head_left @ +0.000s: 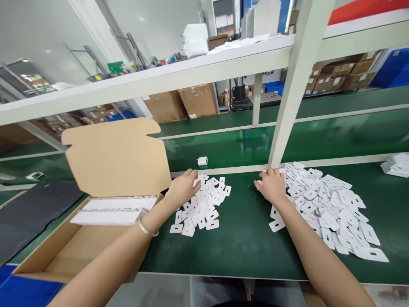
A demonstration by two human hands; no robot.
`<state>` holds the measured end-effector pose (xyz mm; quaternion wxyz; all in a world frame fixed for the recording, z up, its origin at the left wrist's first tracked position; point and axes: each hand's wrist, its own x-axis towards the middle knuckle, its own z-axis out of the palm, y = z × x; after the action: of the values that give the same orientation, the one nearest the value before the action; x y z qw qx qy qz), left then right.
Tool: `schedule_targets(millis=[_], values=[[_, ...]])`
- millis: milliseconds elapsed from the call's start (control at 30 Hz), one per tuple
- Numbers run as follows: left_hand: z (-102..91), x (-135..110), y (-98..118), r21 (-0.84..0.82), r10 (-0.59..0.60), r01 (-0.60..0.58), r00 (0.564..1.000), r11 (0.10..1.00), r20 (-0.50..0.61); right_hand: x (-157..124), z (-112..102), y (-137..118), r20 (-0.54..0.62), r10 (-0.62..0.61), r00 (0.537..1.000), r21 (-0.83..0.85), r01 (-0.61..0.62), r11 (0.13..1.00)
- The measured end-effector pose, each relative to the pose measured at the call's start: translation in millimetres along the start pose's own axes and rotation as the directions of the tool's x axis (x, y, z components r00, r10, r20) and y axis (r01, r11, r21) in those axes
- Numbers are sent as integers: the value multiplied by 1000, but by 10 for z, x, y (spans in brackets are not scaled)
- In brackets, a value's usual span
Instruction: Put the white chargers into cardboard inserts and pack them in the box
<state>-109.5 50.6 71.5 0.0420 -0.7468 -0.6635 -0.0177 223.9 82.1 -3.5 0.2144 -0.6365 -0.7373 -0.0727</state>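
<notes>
My left hand (184, 188) is over the back left edge of a pile of small white flat pieces (204, 204), each with a rectangular slot. Its fingers bend down toward the pieces, with the thumb apart from them; no piece shows clearly gripped. At the left edge of a larger heap of similar white pieces (322, 200), my right hand (273, 186) has its fingers curled. A bit of white shows between its thumb and forefinger; the rest is hidden under the hand. Some of these larger pieces lie below the right wrist.
An open cardboard box (92, 238) with white folded card inside stands at the left. A white plug adapter (202, 161) sits behind the left pile. The shelf post (287, 98) rises behind my right hand. Another white object (396, 165) lies far right.
</notes>
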Motion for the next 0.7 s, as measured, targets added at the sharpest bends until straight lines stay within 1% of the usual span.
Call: schedule_targets(millis=[67, 167, 267, 333, 400, 500, 600, 700], values=[[93, 364, 128, 5, -61, 60, 997, 998, 50, -18, 58, 59, 35, 33, 999, -39, -31, 999], [290, 846, 260, -4, -148, 149, 986, 989, 72, -71, 102, 46, 64, 51, 997, -73, -46, 996], [529, 1224, 351, -41, -252, 257, 963, 966, 99, -115, 117, 15, 64, 53, 997, -87, -47, 995], [686, 1411, 425, -81, -298, 309, 947, 948, 124, -134, 127, 4, 56, 48, 997, -85, -43, 995], [822, 1546, 520, -136, -312, 329, 940, 934, 136, -146, 143, -7, 45, 38, 998, -73, -35, 997], [954, 1667, 675, -247, -290, 308, 951, 919, 107, -160, 168, -42, 27, 18, 999, -42, -17, 999], [983, 1718, 791, -407, -251, 252, 966, 878, 58, -170, 180, -104, 6, -3, 1000, -7, 3, 1000], [930, 1653, 851, -612, -179, 152, 984, 776, 17, -181, 166, -167, -18, -23, 1000, 24, 24, 999]])
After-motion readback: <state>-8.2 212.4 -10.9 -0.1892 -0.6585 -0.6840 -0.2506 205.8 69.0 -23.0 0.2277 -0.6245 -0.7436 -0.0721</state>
